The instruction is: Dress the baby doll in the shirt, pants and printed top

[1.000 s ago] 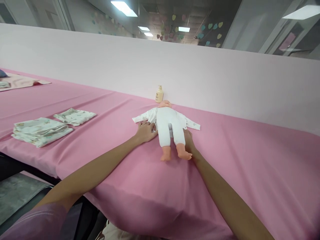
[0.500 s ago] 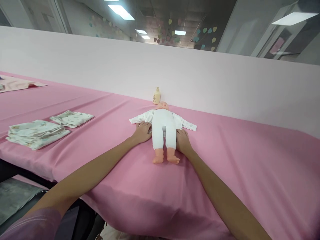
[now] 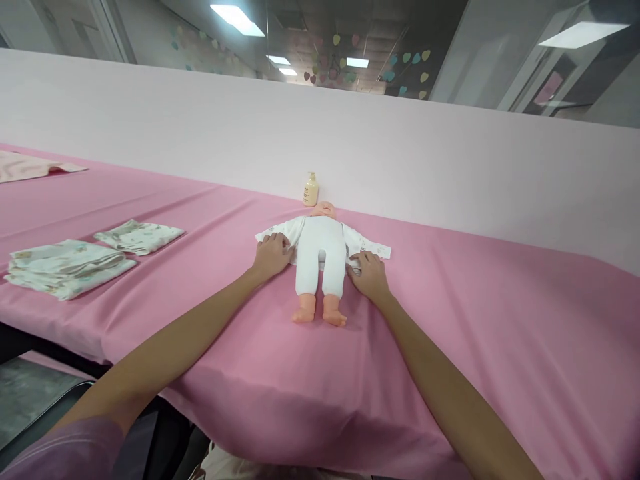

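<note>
two bare hands and forearms are recorded. the left arm (image 3: pixel 165 360) is seen uncovered from the wrist to above the elbow, where a short sleeve (image 3: pixel 75 450) of mauve-pink fabric is noted, plain and smooth, with a faint seam line near its hem. the right arm (image 3: pixel 450 400) is seen uncovered as far as the lower frame edge. the left hand (image 3: pixel 270 257) and the right hand (image 3: pixel 369 275) are shown bare; nails are too small to be assessed. a pale fabric fold (image 3: pixel 225 467) is noted at the bottom edge; whether it is clothing cannot be determined.
</note>
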The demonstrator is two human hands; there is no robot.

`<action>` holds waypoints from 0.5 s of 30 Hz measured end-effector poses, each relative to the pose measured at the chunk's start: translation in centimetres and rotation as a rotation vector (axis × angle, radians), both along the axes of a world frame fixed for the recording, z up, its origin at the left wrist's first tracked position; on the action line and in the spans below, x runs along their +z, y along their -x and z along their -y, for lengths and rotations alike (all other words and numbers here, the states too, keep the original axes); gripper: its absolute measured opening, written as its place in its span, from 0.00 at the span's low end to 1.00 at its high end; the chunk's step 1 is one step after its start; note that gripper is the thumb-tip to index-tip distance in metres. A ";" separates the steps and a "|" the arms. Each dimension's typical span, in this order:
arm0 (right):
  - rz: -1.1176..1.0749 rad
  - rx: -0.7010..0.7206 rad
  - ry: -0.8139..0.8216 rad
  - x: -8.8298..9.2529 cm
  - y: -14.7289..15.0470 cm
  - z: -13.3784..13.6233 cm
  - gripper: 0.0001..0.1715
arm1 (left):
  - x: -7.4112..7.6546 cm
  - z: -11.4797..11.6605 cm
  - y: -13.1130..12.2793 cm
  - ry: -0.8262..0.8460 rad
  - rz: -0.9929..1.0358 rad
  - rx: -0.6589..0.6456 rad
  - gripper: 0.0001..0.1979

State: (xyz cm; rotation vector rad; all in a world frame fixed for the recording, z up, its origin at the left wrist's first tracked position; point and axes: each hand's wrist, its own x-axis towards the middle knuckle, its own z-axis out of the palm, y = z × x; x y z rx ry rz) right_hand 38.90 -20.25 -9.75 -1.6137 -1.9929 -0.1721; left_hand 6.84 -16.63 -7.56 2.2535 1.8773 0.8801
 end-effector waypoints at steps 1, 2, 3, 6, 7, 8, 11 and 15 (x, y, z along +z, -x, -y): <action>-0.030 -0.058 -0.007 0.0 -0.4 -0.1 0.18 | 0.0 -0.1 0.3 0.015 0.017 0.054 0.15; -0.057 -0.113 -0.008 0.0 -0.8 -0.1 0.19 | -0.1 -0.3 0.7 0.036 0.020 0.098 0.17; -0.082 -0.160 0.000 0.0 -1.2 -0.2 0.20 | -0.1 -0.4 1.0 0.060 0.007 0.129 0.19; -0.127 -0.249 0.056 -0.1 -2.0 -0.4 0.22 | -0.4 -0.8 1.8 0.121 -0.048 0.156 0.22; -0.133 -0.264 0.078 -0.1 -2.2 -0.4 0.21 | -0.4 -0.9 2.0 0.136 -0.057 0.150 0.22; -0.135 -0.277 0.099 -0.1 -2.3 -0.5 0.20 | -0.5 -1.0 2.1 0.148 -0.061 0.141 0.22; -0.132 -0.311 0.151 -0.1 -2.5 -0.5 0.20 | -0.5 -1.2 2.1 0.174 -0.065 0.117 0.19; -0.134 -0.343 0.205 0.2 -3.0 -0.2 0.28 | -0.3 -1.4 2.1 0.196 -0.057 0.092 0.16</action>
